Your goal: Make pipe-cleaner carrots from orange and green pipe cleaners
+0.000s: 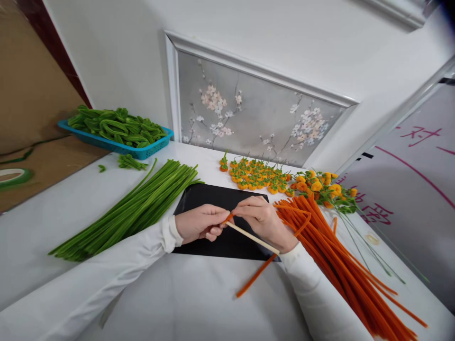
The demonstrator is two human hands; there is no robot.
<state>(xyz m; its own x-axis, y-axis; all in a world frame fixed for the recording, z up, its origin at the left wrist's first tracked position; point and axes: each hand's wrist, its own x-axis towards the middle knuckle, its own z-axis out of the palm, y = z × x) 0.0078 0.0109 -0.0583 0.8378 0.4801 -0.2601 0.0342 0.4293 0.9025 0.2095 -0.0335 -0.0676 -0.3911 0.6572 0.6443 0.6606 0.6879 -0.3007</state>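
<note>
My left hand (204, 222) is closed in a pinch on one end of a thin, pale wooden stick (252, 237). Orange pipe cleaner (228, 219) shows at that end, bent around or against the stick; I cannot tell which. The fingertips of my right hand (265, 218) pinch the orange pipe cleaner close to the left fingertips. The stick's free end points down toward my right wrist. An orange length (254, 279) sticks out below that wrist, and whether it joins the piece in my fingers is hidden. Both hands are above a black mat (216, 244).
Green pipe cleaners (124, 213) lie bundled at left, orange ones (327, 255) at right. A blue basket (142, 152) holds green looped pieces. Small orange flower heads (256, 173) stand at the back, beside a bunch of orange flowers (320, 187). Green tape (16, 177) lies far left.
</note>
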